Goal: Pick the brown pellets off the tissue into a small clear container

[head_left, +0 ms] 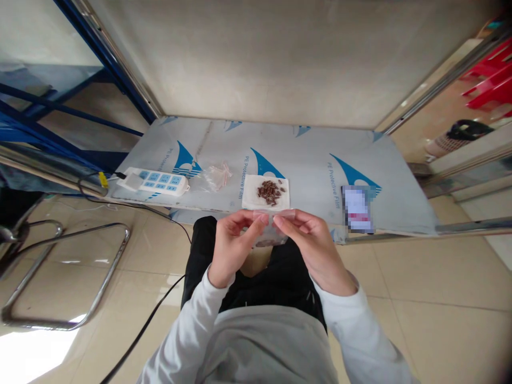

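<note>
A small clear plastic bag (270,236) hangs between my two hands, in front of the table's near edge. My left hand (239,237) pinches the left part of its top between thumb and fingers. On the other side, my right hand (310,240) pinches the top at the right. Something darker shows at the bottom of the bag, too faint to name. Just beyond my fingertips lies a white square sheet or shallow tray (248,200), bearing a heap of small dark brown pieces (270,192). Several of these pieces lie apart at the heap's right.
The table (312,160) has a film-covered top. To the left are a white power strip (160,181) with a plug and cable, and some crumpled clear plastic bags (216,176). A phone (357,209) lies at the right front edge. A metal chair frame (108,277) stands at left.
</note>
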Motion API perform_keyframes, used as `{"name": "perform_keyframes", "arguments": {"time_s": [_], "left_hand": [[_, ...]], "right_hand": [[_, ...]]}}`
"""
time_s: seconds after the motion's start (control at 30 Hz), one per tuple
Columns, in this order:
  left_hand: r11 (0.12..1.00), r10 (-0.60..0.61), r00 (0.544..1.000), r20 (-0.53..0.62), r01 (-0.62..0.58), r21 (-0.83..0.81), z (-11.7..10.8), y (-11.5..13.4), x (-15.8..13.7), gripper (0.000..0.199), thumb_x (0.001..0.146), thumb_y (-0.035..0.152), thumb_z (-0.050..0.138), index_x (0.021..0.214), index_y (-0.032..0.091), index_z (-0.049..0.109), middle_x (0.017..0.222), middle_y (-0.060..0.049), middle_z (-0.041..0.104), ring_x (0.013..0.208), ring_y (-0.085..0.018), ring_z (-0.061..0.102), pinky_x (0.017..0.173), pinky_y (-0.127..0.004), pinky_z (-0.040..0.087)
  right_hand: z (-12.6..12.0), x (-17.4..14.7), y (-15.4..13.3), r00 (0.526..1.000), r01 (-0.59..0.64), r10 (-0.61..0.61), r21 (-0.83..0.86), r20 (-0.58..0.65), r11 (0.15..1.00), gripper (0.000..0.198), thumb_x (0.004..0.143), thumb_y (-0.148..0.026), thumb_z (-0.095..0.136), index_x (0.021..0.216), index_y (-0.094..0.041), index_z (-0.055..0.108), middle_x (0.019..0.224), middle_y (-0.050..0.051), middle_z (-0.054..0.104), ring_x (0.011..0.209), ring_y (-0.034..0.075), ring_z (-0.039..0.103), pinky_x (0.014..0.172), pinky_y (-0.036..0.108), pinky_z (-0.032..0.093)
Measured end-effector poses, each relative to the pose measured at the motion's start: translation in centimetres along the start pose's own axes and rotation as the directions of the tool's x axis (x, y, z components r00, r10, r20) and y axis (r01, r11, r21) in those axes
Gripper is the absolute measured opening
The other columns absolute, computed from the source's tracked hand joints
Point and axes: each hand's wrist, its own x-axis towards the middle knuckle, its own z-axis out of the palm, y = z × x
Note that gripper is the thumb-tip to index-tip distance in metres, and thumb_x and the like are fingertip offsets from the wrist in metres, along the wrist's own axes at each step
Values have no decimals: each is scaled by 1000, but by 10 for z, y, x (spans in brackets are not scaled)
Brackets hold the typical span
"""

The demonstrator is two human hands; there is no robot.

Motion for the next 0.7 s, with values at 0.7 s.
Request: {"name": "perform_keyframes", "arguments": {"time_s": [0.7], "left_hand": [[998,35,999,18,-36,58,6,0,-10,15,81,31,73,85,16,75,76,-3,73,66,-11,61,61,-22,48]], "right_hand": [[8,-16,5,974,159,-165,-52,-156,986,5,77,-24,78,82,-24,78,79,-1,77,71,14,69,67,25,55]]}}
